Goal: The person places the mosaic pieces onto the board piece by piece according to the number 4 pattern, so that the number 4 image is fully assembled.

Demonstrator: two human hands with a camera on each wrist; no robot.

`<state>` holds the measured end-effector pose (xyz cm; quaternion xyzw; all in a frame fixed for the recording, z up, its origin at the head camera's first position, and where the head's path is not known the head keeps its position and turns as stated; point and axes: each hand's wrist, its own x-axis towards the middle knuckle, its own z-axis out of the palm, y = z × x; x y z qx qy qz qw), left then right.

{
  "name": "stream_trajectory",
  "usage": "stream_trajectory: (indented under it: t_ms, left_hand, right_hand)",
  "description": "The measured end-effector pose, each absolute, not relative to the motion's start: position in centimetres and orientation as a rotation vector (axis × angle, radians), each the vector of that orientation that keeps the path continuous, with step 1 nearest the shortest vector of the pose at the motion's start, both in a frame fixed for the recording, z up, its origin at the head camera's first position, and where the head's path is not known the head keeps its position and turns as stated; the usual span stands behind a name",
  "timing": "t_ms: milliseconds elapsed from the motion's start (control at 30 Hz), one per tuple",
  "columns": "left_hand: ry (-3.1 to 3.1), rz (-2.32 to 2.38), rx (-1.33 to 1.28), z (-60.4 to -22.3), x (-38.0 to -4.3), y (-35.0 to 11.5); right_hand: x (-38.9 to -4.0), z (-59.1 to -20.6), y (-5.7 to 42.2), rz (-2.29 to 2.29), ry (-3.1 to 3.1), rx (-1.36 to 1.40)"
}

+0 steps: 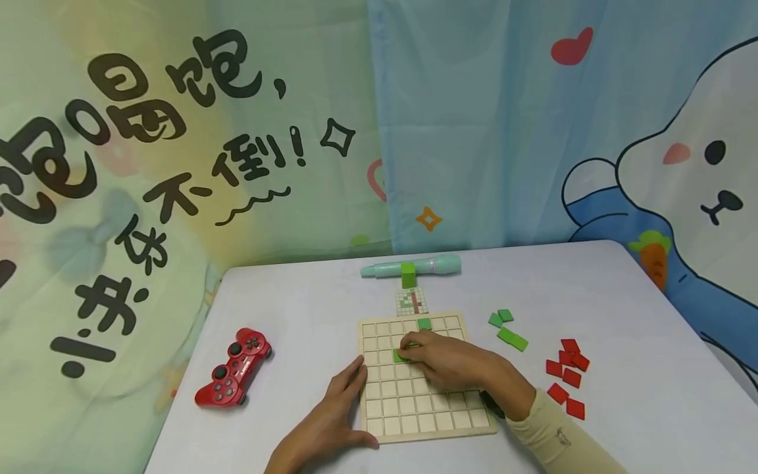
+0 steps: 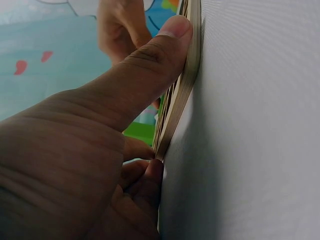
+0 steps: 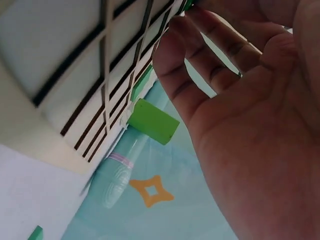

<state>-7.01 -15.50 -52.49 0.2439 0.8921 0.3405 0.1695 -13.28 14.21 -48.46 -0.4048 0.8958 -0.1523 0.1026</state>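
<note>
A pale wooden grid board [image 1: 387, 409] lies on the table. Along its left edge rests my left hand [image 1: 331, 418], the thumb by the near corner and the fingers farther up; the left wrist view shows the straight thumb [image 2: 145, 65] against the board's side [image 2: 180, 95]. Over the upper middle of the grid, my right hand [image 1: 447, 359] pinches a green tile [image 3: 189, 4] between bent fingertips, mostly hidden by them. Another green tile [image 1: 424, 324] sits in a cell of the top row. A small patterned grid card [image 1: 411, 301] lies just beyond the board.
Behind the card, a green block [image 1: 408, 275] stands against a mint-coloured pen-shaped object [image 1: 441, 264]. Loose green tiles [image 1: 512, 339] and several red tiles [image 1: 571, 377] lie to the right. A red game controller [image 1: 235, 368] is at the left. A printed curtain [image 1: 450, 131] hangs behind the table.
</note>
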Motion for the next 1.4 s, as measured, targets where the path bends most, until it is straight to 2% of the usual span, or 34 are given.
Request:
stream_trajectory:
  t_ms: [167,433,533,800,933,1167,1400]
  left_hand:
    - [2.555,0.965,0.72,-52.5,-7.0,-15.6]
    - [2.543,0.967,0.71,-52.7,-6.9,-15.4]
    - [2.535,0.973,0.7,-52.7,-6.9,-15.3]
    - [2.541,0.96,0.692,-52.6,-6.9,-15.4]
    - [2.537,0.959,0.698,-52.5,-7.0,-15.4]
    - [2.527,0.976,0.701,-52.5,-7.1,-15.4]
    - [2.519,0.973,0.689,-52.6,-7.0,-15.5]
  right_hand:
    - [-13.3,-48.4,14.0,-0.426,2.698,-1.217]
    - [-12.9,-48.2,15.7,-0.705,2.668,-0.988]
    - [-13.0,-47.7,17.9,-0.818,2.751,-0.814]
    - [-11.9,-48.4,25.0,-0.924,2.99,-0.137]
    - [-11.0,-49.5,27.2,-0.878,2.98,0.027]
    - [-10.4,-50.1,28.4,-0.734,2.936,0.107]
    - [-10.1,-49.9,28.6,-0.783,2.905,0.011]
